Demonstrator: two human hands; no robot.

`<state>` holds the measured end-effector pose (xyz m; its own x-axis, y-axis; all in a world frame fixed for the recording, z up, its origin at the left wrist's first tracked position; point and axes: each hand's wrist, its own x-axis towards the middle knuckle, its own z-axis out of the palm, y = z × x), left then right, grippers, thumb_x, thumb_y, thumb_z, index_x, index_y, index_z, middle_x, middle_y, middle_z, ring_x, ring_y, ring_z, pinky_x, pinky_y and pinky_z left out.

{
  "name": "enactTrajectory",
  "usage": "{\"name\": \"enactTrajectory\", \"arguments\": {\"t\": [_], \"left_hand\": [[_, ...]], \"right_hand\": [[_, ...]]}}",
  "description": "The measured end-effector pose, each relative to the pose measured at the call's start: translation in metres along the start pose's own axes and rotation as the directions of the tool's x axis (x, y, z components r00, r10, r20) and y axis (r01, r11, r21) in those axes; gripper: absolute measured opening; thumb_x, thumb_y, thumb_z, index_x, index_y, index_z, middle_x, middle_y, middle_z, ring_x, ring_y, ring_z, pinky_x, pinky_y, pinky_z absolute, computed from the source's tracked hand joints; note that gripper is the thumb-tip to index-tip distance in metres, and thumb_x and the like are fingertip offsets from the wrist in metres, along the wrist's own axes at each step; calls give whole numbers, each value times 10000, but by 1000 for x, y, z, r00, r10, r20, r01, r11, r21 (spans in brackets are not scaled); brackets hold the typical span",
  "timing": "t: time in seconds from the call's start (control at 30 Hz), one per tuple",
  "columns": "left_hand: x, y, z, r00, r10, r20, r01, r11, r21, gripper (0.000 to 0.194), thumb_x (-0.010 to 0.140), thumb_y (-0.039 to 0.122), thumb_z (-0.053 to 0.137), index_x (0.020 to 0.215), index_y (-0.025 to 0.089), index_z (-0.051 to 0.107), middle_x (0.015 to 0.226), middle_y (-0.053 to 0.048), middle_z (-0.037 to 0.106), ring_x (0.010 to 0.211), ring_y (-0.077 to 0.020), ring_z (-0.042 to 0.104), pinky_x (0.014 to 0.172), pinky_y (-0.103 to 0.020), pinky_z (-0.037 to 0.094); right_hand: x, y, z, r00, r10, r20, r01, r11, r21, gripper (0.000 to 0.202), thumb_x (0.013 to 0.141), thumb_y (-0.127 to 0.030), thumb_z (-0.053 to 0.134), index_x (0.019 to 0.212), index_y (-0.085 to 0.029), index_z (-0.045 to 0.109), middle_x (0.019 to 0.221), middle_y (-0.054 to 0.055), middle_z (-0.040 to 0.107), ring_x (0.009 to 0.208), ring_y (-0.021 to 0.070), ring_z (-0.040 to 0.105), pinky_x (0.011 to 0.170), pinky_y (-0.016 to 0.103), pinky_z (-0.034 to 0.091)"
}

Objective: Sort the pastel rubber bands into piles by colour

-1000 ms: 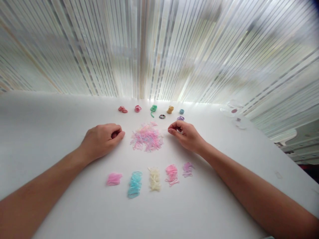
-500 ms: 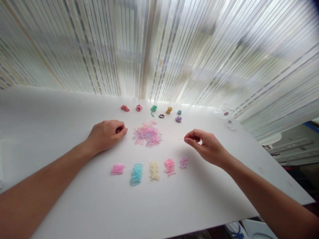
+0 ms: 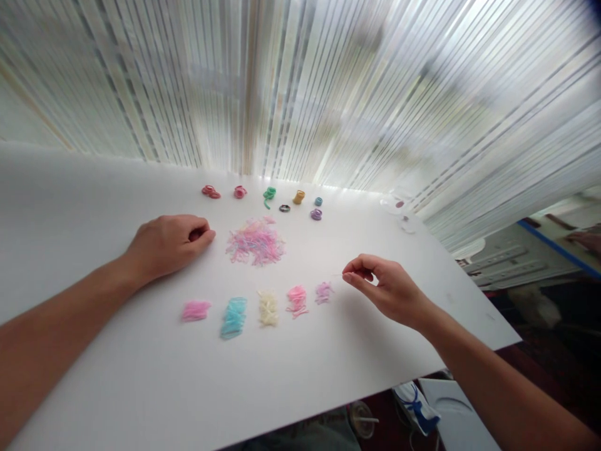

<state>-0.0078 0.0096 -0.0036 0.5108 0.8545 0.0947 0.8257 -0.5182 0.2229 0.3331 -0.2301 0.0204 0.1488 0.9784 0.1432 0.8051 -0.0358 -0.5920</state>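
Note:
My right hand is raised a little above the white table, thumb and forefinger pinching a thin pale elastic band that sticks out to the left. Nearest to it lies a small lilac pile of bands. In the same row are pink bands, cream bands, blue bands and magenta-pink bands. A mixed heap of pastel bands spreads in the middle. Left of this heap, my left hand rests on the table with curled fingers, nothing visible in them.
Along the back stand red coils, a pink-red coil, a green coil, a yellow stack, a blue ring, a purple coil and a dark ring. A striped curtain hangs behind the table.
The view has turned to the right, so the table's things sit further left. My right hand has come nearer the lilac pile, still pinching the pale band. My left hand stays resting.

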Motion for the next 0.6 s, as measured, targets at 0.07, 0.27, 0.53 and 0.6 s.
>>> {"name": "enactTrajectory", "arguments": {"t": [0.07,0.27,0.53,0.6], "left_hand": [[0,0,0,1000,-2,-7,2,1000,2,375,920,557,433,811,248,615,864,-32,687,796,-222,561,687,-334,320],[2,0,2,1000,-8,-14,9,1000,19,383,905,567,422,807,252,617,863,-32,688,789,-223,560,679,-331,324],[-2,3,-3,1000,-2,-6,2,1000,1,369,932,525,462,830,217,638,860,-35,678,771,-185,513,680,-307,298],[-2,3,-3,1000,-10,-12,10,1000,-3,366,928,526,469,846,220,651,860,-35,681,773,-187,517,681,-308,299]], "right_hand": [[-4,-1,2,999,-23,46,24,1000,-4,181,976,-347,659,873,-221,738,729,9,676,657,153,558,622,294,434],[-9,-1,10,988,-95,121,95,995,11,146,986,-280,645,902,-210,743,758,15,689,680,146,575,631,282,442],[-6,1,17,976,-159,152,163,986,-20,135,997,-275,654,938,-209,756,775,23,684,671,146,577,633,285,444],[-5,1,16,977,-163,139,169,985,-33,134,995,-292,666,951,-213,766,763,21,680,659,147,568,629,287,441]]}}
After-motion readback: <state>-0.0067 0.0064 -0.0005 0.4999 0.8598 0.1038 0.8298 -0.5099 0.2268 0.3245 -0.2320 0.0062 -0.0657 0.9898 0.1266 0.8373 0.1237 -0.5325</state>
